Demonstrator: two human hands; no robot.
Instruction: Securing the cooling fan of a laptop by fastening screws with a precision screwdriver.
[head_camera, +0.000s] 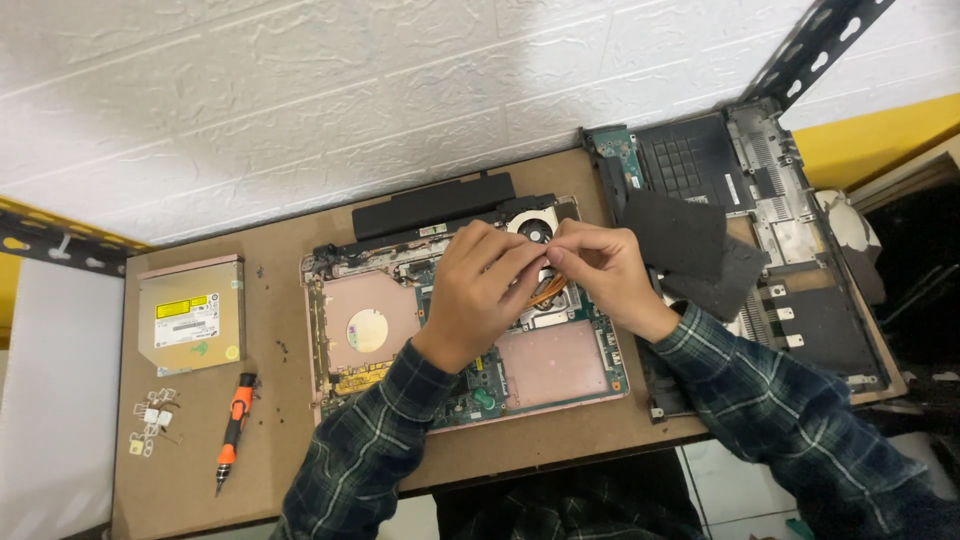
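Nearest the wearer, two plaid sleeves reached in over the front edge of the brown table (560, 440). The left hand (478, 290) and right hand (600, 272) met over the opened laptop chassis (465, 320), fingertips pinched together on something small above the copper heat pipe (545, 292); what they gripped could not be told. The chassis lay at the table's middle, pink-framed, with green board exposed and a round fan (535, 230) at its back. Bare room lay to the left, where an orange screwdriver (233, 430) and an optical drive (190, 315) sat well apart. On the right, a removed dark cover (750, 170) crowded the edge. Farther back stood the white wall (300, 100).
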